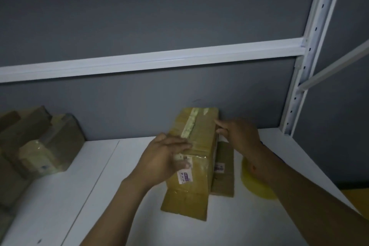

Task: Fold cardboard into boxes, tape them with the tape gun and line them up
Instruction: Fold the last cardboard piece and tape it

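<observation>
box (pixel 196 136) lies right of centre on the worktop (pixel 95 185), far end at the back edge. left hand (pixel 163 158) presses flat on its top; right hand (pixel 239 136), fingers straight, touches its right side, probably to square it. long axis runs front to back; loose flap (pixel 185 203) points toward the front edge.

One wide-angle view from the person's head looks forward and down onto a white shelf (pixel 60 195), facing the grey back panel (pixel 159 16). It sits near, with the left hand (pixel 163 158) and right hand (pixel 239 136) around mid-frame.
</observation>
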Available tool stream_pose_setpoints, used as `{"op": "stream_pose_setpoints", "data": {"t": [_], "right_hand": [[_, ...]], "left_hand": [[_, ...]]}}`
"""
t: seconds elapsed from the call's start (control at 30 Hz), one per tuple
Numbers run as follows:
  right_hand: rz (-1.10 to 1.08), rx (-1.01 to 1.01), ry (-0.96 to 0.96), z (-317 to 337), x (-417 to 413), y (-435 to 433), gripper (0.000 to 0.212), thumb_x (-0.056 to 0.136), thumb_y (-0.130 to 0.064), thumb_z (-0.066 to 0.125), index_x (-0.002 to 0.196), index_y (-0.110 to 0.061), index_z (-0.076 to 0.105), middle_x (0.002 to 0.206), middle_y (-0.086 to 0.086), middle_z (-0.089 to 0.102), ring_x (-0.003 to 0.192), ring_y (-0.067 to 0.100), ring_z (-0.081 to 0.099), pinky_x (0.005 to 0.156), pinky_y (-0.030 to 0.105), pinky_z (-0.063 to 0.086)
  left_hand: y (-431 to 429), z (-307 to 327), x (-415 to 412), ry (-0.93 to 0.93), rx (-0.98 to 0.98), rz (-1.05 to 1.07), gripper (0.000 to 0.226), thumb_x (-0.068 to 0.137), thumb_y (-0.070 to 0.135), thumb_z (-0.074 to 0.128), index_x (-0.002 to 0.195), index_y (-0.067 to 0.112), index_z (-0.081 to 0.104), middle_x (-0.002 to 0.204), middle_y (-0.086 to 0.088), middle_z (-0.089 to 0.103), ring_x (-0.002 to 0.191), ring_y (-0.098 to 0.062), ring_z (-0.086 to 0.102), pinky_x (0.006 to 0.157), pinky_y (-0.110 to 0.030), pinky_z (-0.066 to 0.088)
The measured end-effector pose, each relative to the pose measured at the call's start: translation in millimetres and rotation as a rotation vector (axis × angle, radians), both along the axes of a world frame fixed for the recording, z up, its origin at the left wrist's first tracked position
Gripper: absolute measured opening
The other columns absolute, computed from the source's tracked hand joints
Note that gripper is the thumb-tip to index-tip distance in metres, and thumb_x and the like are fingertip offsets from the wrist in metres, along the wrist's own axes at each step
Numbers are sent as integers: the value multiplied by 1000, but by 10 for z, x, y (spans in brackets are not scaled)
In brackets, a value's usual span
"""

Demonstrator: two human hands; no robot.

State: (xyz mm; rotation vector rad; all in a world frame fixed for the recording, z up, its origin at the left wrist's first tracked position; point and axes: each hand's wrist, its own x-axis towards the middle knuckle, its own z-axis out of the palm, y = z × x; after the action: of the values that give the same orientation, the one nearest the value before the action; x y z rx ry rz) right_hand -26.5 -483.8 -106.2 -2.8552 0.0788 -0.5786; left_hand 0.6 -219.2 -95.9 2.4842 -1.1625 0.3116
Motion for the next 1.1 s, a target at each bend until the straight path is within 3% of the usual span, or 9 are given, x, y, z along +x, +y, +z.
{"op": "stream_pose_setpoints", "data": {"t": [0.13,0.3,0.37,0.5,0.6,0.73,0.9,1.0,1.1], "right_hand": [[-37,147,54,-78,-268,-53,47,98,-37,49,143,-31,41,132,2,57,117,21,53,91,32,45],[-482,392,261,-588,-796,-616,54,97,-36,51,147,-23,34,139,7,50,120,25,52,95,34,44],[-541,457,398,-743,-908,-708,40,95,-37,52,131,-19,49,125,8,59,104,24,59,87,34,49],[-614,394,302,-788,-1025,-731,12,94,-20,53,99,-10,58,102,8,65,82,20,59,66,26,44],[-596,429,161,-775,-1132,-667,9,91,-15,56,95,-8,59,93,8,65,72,16,53,56,24,37],[-601,501,-9,-675,-1233,-682,12,90,-8,54,82,-5,62,79,7,65,71,20,60,55,28,44],[-584,401,140,-572,-1187,-688,15,94,-12,49,103,-6,59,97,10,66,79,18,58,59,25,43],[-599,450,259,-606,-1148,-651,41,96,-36,50,129,-13,46,112,8,62,92,21,62,66,26,45],[-611,441,431,-623,-1053,-571,38,92,-50,51,110,-17,52,99,1,61,81,17,60,61,26,45]], "left_hand": [[-257,-179,-109,-72,-129,79,48,73,57,70,113,31,71,113,9,67,104,-16,56,90,-25,37],[-494,-270,-189,-61,-126,206,55,71,57,75,116,27,66,113,3,63,103,-20,58,88,-29,40],[-577,-297,-179,-105,-101,227,55,72,61,71,115,26,64,108,4,63,99,-21,59,88,-35,44],[-638,-288,-208,-225,-82,235,55,78,64,61,114,22,64,111,1,62,107,-22,55,103,-45,37],[-734,-249,-404,-272,-300,106,47,89,53,54,114,14,65,118,-3,60,112,-18,50,99,-32,43],[-1027,-81,-728,-129,-519,-65,27,95,35,52,107,15,65,105,2,62,90,-5,56,81,-7,40],[-1279,-219,-648,93,-276,-72,22,93,24,60,110,12,66,108,-1,60,96,-14,57,81,-11,38],[-1282,-325,-604,-93,-175,-28,20,82,11,65,100,6,71,108,-8,66,104,-26,60,96,-22,38],[-1210,-286,-563,-393,-238,14,39,66,0,82,104,2,72,109,-13,69,107,-28,58,101,-27,36]]}}
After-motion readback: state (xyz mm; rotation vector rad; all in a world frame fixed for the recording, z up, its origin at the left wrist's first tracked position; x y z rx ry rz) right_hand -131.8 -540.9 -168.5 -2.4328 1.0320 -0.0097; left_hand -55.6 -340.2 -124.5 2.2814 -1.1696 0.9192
